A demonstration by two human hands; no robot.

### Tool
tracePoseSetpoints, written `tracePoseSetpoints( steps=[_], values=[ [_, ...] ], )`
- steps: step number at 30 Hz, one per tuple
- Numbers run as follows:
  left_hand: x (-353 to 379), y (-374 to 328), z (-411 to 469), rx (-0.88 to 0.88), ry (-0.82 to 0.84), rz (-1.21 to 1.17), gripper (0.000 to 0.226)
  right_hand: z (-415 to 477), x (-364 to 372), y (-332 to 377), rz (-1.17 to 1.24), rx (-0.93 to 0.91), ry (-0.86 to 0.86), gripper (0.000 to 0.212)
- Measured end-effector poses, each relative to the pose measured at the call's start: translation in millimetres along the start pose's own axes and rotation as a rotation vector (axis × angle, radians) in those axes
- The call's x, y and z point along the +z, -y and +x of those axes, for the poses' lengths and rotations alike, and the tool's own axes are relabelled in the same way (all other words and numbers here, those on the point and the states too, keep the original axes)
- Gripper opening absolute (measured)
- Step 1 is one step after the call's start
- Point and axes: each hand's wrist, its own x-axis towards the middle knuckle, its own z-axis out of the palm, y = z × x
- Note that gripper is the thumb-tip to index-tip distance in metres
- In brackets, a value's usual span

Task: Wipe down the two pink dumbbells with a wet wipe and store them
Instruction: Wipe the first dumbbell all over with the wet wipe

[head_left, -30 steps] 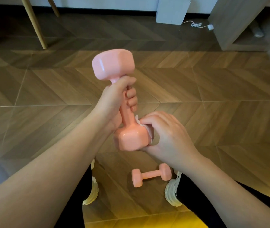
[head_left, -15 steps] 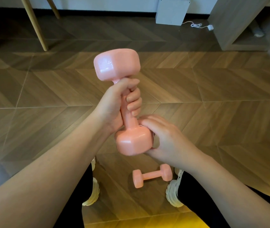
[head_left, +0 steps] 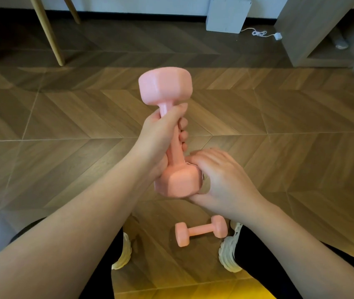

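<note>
Above the right hand, the left hand (head_left: 158, 137) is squeezing the bar of a dumbbell (head_left: 165, 89), holding it nearly upright. The right hand (head_left: 221, 180) is curling round its bottom end, with a tiny bit of wipe (head_left: 203, 177) showing under the fingers. Below the right hand, the other dumbbell (head_left: 200, 230) is lying on the floor (head_left: 301, 126).

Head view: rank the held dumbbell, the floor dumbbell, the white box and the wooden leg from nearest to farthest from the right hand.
From the right hand:
1. The held dumbbell, touching at its lower head.
2. The floor dumbbell, below, between the shoes.
3. The white box at the far wall and the wooden leg at far left: too close to call.
</note>
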Motion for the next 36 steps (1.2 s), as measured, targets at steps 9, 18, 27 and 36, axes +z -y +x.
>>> tracePoseSetpoints(
  steps=[9, 18, 27, 36],
  values=[
    [2.0, -3.1, 1.0, 0.058, -0.006, -0.039, 0.022, 3.7, -2.6, 7.0, 0.088, 0.062, 0.026, 0.059],
    [2.7, -2.2, 0.9, 0.020, 0.034, -0.048, 0.022, -0.8, -3.5, 6.4, 0.057, 0.038, -0.004, 0.051],
    [-1.1, -8.1, 1.9, -0.018, 0.204, -0.101, 0.019, -1.8, -2.9, 3.8, 0.173, 0.048, -0.048, 0.054],
    [-1.0, -7.9, 3.6, 0.046, 0.241, -0.127, 0.023, -2.8, -7.6, 0.0, 0.173, 0.015, -0.174, 0.043]
  ],
)
